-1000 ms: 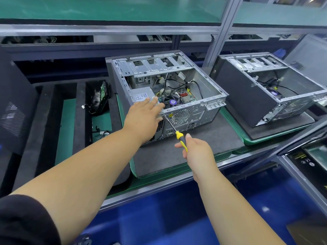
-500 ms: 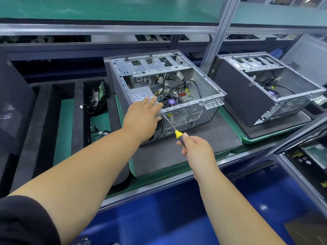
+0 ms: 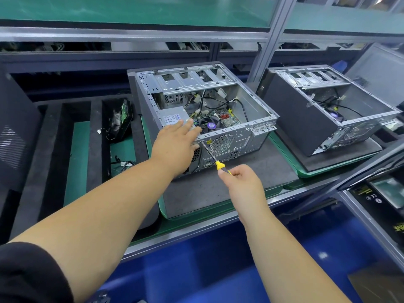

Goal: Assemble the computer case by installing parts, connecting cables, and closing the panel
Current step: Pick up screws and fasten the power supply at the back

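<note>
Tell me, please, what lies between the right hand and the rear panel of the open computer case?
In the head view, the screwdriver spans that stretch: the right hand grips its yellow handle, and the metal shaft runs up to the rear panel.

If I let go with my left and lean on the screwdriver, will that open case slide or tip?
The computer case probably won't tip: it lies broad and low on the grey mat. It may slide a little, since the screwdriver pushes sideways on the rear panel; the left hand bracing it suggests so.

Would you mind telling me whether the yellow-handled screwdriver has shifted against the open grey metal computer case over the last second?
No: the yellow-handled screwdriver tip sits at the same spot beside the fan grille on the open grey metal computer case.
</note>
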### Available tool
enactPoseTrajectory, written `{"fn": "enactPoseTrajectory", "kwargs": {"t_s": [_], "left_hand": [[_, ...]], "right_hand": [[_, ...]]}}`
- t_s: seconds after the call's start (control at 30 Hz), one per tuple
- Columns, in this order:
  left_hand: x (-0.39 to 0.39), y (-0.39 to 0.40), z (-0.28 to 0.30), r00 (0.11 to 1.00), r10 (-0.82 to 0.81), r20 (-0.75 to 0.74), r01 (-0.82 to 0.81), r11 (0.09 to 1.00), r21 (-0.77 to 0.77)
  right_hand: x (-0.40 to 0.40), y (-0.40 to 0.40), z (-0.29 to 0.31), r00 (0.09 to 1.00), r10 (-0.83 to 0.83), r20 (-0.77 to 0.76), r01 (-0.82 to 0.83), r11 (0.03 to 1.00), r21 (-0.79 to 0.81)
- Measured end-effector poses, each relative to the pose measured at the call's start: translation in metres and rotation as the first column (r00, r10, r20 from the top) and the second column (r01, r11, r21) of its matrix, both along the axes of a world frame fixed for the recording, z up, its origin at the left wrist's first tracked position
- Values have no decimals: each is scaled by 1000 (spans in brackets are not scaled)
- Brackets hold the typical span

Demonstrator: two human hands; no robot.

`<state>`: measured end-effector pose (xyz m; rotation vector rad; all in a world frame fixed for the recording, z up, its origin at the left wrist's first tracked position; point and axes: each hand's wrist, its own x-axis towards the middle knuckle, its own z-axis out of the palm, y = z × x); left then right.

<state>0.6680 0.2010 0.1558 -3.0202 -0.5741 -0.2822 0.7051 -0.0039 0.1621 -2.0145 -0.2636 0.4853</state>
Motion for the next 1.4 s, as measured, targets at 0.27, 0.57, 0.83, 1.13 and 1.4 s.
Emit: {"fn": "enactPoseTrajectory", "kwargs": {"t_s": [0.27,0.57,0.83,1.13,1.4], "left_hand": [[1,2,-3,1000,6,5,-6,1000,-14],[2,0,-4,1000,5,7,-5,1000,6],[1,0,-3,1000,-2,1,2,1000,18],[0,-2,-1,1000,11,1,-11,1000,24],[-1,-4,0,1000,10,10,-11,999,36]], "right_hand": [[-3,3,-4,984,52,171,-38,995,-87],[6,14,4,614,73,-786,288,907,309],[-8,8,6,1000,22,-5,-23,998,-58],[-14,15,3,934,125,333,-41,968,-249],[10,10,5,433,193,-881,376,849,371]]}}
